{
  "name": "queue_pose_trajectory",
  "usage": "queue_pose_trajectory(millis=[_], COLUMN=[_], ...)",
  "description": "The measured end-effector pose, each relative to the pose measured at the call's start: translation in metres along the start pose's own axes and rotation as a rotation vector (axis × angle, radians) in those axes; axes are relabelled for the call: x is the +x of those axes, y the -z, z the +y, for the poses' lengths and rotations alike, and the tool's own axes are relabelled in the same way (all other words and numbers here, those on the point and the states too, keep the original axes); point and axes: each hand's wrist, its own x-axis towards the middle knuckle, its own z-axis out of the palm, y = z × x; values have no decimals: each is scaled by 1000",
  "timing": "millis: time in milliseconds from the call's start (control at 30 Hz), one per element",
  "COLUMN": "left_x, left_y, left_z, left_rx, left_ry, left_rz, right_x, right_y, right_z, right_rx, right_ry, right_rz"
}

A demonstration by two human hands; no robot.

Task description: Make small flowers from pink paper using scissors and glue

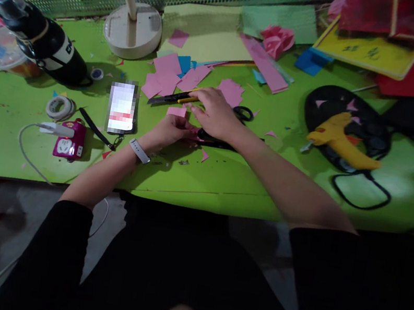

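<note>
My left hand [173,131], with a pale watch strap on the wrist, has its thumb and fingers pinched on a small piece of pink paper [194,132], partly hidden by the fingers. My right hand [216,111] is palm down just to the right, thumb apart from the fingers, over a thin yellow stick [188,100]. Beside that stick lies a dark blade-like tool [163,99]. A black loop handle [243,113] shows behind my right hand. Under my right wrist is a long black object [224,143], mostly hidden. Pink paper pieces [166,77] lie beyond both hands.
To the left are a phone [121,108], a tape roll [59,107], a purple plug adapter [70,140] and a black bottle [57,53]. A fan base [132,31] stands behind. On the right, a yellow glue gun [346,141] rests on a black pad [322,97].
</note>
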Motion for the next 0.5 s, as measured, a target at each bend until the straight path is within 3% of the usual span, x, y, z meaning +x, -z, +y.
queue_pose_trajectory(millis=[500], left_x=[-1], left_y=[-5], left_z=[2], left_rx=[-23], left_ry=[27], left_rz=[29], right_x=[3], right_y=[-5], right_z=[4], right_rx=[3], right_ry=[26], right_rz=[28])
